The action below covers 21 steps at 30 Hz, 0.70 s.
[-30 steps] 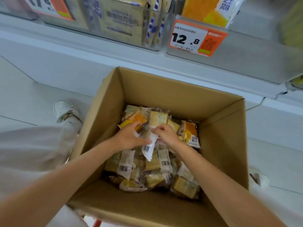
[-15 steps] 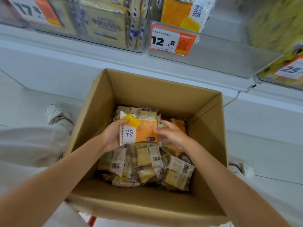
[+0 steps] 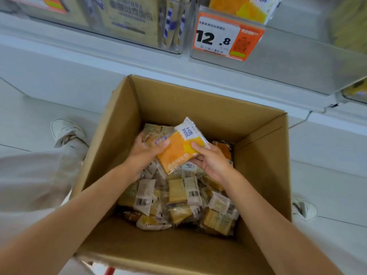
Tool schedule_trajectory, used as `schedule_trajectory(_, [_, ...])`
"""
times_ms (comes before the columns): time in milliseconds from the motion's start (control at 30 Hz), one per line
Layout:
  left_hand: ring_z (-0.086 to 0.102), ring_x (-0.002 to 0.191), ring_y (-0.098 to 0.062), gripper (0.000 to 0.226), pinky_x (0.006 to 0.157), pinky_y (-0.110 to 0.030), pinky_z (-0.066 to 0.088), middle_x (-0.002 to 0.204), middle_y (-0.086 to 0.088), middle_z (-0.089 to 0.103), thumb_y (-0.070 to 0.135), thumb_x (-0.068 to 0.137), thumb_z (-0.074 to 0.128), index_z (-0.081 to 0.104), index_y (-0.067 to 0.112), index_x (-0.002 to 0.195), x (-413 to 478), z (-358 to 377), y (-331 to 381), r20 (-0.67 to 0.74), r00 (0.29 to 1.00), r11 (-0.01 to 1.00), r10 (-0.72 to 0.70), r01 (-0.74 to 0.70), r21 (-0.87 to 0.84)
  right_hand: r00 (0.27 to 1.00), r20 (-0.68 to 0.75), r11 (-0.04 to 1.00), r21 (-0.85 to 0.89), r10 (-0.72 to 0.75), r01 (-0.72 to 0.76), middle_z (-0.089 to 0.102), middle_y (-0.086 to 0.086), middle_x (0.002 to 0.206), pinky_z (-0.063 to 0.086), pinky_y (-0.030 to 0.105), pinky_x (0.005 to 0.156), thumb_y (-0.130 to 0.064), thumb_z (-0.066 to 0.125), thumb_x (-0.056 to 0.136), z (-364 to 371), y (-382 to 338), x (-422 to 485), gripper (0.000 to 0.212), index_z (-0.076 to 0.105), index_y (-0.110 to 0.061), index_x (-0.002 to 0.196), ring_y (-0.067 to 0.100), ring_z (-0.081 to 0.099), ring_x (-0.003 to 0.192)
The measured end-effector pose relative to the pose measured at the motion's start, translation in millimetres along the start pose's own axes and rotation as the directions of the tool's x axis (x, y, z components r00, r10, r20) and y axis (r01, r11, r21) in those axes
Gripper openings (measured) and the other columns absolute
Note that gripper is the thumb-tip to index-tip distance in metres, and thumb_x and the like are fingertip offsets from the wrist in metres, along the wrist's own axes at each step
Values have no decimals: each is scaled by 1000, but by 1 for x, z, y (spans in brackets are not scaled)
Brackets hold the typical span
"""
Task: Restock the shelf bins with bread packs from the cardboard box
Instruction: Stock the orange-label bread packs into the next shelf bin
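Nearest the camera is the near wall of the cardboard box (image 3: 198, 251), open at the top. Behind that wall sits a loose heap of small wrapped bread packs (image 3: 178, 195), most of them barcode side up. Over the far part of the heap, both hands are on one orange bread pack (image 3: 178, 153), which is tilted and lifted just clear of the pile but still inside the box. The left hand (image 3: 147, 153) pinches its left corner with the thumb on top. The right hand (image 3: 212, 161) has its thumb on the right edge and its fingers curled underneath. The left fingers might also be touching a beige pack behind it, hard to say, it's blurry there.

What I'd worry about is the wrapper, which looks like slick film. A loose pinch on the way up could drop the pack back into the heap, and a hard squeeze would flatten soft bread. It could also catch on the box's far wall.

Past the box there's pale floor (image 3: 29, 116) with a white shoe (image 3: 65, 130) on the left. Beyond that is the white shelf base (image 3: 79, 66). Up top is a clear shelf bin (image 3: 297, 62) with a 12.8 price tag (image 3: 228, 36), holding what looks like the same orange pack, so probably the target. To its left is a bin of beige toast packs (image 3: 129, 18).
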<state>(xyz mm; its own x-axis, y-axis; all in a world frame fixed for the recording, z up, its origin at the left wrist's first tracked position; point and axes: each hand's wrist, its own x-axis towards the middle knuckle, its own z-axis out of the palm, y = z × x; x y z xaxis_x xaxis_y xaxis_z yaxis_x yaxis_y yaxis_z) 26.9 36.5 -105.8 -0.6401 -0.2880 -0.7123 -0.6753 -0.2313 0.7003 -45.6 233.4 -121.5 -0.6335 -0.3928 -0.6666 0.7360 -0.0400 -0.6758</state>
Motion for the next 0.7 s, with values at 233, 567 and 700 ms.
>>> schedule_trajectory(233, [71, 87, -28, 19, 81, -44, 58, 101, -11, 73, 15, 81, 79, 66, 16, 94, 9, -1, -16, -263, 961, 983, -83, 36, -178, 972, -118, 856, -503, -202, 116, 60, -1, 124, 44, 33, 104, -22, 60, 96, -17, 11, 30, 30, 58, -15, 125, 19, 55, 121])
schedule_trajectory(567, [67, 96, -22, 34, 72, -29, 54, 108, -9, 68, 8, 86, 73, 57, 8, 116, 19, -9, -16, -317, 942, 992, 111, -125, -23, 927, 232, 7, -970, -295, 245, 35, 5, 155, 24, 43, 117, -21, 59, 94, -36, 42, 83, 51, 46, -21, 143, 27, 28, 144])
schedule_trajectory(700, [64, 94, -22, 25, 80, -35, 56, 99, -3, 66, 7, 87, 71, 55, 26, 90, 16, -1, -6, -301, 929, 976, 215, -209, 55, 796, 246, 79, -935, -554, 345, 51, -4, 69, 42, 35, 76, -23, 53, 83, -38, -1, 44, 14, 63, -16, 75, 19, 54, 72])
